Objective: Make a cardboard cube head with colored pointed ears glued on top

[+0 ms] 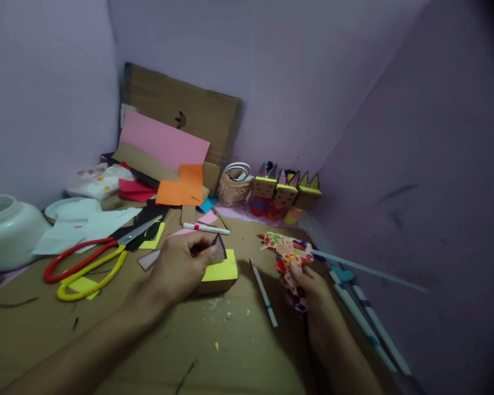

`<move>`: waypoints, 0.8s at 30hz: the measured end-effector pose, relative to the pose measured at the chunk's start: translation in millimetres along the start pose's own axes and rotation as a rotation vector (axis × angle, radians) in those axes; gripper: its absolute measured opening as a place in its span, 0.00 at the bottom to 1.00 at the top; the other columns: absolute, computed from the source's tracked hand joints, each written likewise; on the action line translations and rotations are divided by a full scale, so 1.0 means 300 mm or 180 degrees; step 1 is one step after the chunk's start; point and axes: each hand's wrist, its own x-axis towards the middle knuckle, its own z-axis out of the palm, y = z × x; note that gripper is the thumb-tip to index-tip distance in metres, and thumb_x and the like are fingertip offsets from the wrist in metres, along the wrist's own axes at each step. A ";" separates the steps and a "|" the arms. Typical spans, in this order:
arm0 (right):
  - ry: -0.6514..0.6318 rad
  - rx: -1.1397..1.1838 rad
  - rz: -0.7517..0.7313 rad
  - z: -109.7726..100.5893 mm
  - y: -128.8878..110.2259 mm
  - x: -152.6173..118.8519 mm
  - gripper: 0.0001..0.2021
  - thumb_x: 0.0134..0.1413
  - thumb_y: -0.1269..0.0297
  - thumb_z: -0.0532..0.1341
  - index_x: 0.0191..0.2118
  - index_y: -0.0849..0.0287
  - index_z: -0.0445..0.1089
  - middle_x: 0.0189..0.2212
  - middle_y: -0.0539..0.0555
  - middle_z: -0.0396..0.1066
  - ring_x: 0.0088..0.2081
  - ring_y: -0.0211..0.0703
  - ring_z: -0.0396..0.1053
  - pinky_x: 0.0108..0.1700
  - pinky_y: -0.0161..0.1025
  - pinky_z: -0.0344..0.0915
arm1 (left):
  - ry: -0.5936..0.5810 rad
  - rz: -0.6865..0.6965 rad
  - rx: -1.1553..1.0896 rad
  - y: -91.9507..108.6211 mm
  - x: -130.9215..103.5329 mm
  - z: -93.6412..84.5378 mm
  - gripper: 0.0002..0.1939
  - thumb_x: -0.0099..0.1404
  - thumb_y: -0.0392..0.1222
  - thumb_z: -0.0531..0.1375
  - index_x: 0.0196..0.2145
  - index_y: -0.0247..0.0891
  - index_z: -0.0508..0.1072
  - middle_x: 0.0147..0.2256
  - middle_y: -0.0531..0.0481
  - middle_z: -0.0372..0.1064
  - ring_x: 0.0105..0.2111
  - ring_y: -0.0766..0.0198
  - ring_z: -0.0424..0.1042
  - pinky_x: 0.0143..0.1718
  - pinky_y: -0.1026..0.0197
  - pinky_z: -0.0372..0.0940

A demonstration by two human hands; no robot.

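A small grey-purple paper triangle [219,248] is pinched in my left hand [185,266], upright at the top of a small cardboard box with a yellow top [221,270]. The box rests on the brown cardboard surface [148,351]. My right hand [308,288] is wrapped round a floral-patterned glue gun [286,247], its nozzle pointing left. A long clear glue stick [370,267] sticks out of the gun's back. Between the box and the gun lies a white marker [264,293].
Red and yellow scissors [93,263] lie at left near a white pot [12,233]. Behind are coloured papers [164,140], a small basket [234,186] and box figures with pointed ears [286,193]. More markers [364,318] lie at right.
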 end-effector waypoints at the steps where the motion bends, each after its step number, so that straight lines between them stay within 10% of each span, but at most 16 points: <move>1: 0.0076 0.0063 0.0126 0.001 0.013 0.021 0.17 0.37 0.51 0.67 0.24 0.62 0.69 0.17 0.47 0.64 0.16 0.32 0.57 0.17 0.29 0.55 | -0.0015 0.0008 0.0014 0.001 -0.001 -0.002 0.07 0.54 0.42 0.57 0.25 0.37 0.73 0.25 0.52 0.70 0.25 0.64 0.66 0.24 0.64 0.58; 5: 0.0067 -0.0257 0.0228 0.000 0.046 0.064 0.18 0.41 0.51 0.65 0.25 0.64 0.72 0.18 0.52 0.69 0.18 0.36 0.63 0.18 0.31 0.58 | -0.0044 0.0054 0.0096 -0.001 0.003 -0.007 0.08 0.55 0.43 0.57 0.26 0.38 0.75 0.27 0.50 0.73 0.25 0.62 0.68 0.22 0.64 0.59; 10: 0.0698 -0.2310 -0.0730 -0.037 0.027 0.041 0.20 0.47 0.47 0.59 0.21 0.59 0.75 0.12 0.51 0.66 0.17 0.42 0.64 0.17 0.33 0.51 | 0.0020 0.0156 0.0005 -0.001 -0.003 -0.010 0.09 0.56 0.42 0.56 0.27 0.38 0.75 0.27 0.49 0.73 0.28 0.60 0.70 0.26 0.61 0.63; 13: 0.1124 -0.2558 -0.1391 -0.038 -0.003 0.007 0.14 0.49 0.53 0.60 0.33 0.57 0.77 0.24 0.55 0.75 0.25 0.45 0.70 0.23 0.36 0.59 | -0.0069 0.0350 0.0028 0.022 -0.025 -0.016 0.09 0.58 0.41 0.55 0.29 0.39 0.75 0.29 0.51 0.73 0.31 0.61 0.70 0.31 0.61 0.63; 20: -0.0863 -0.1344 -0.2059 0.101 -0.110 -0.117 0.07 0.48 0.68 0.63 0.36 0.58 0.74 0.32 0.53 0.73 0.28 0.38 0.69 0.24 0.31 0.62 | -0.0540 0.0919 0.0321 0.071 -0.092 -0.013 0.09 0.61 0.37 0.54 0.26 0.40 0.72 0.23 0.57 0.69 0.25 0.68 0.66 0.26 0.67 0.57; 24: -0.1176 -0.1380 -0.2153 0.158 -0.146 -0.140 0.06 0.48 0.71 0.63 0.35 0.59 0.73 0.27 0.51 0.71 0.26 0.36 0.67 0.26 0.31 0.62 | -0.0424 0.1128 0.0184 0.087 -0.109 -0.008 0.09 0.59 0.34 0.56 0.24 0.40 0.71 0.22 0.58 0.68 0.23 0.70 0.65 0.26 0.68 0.57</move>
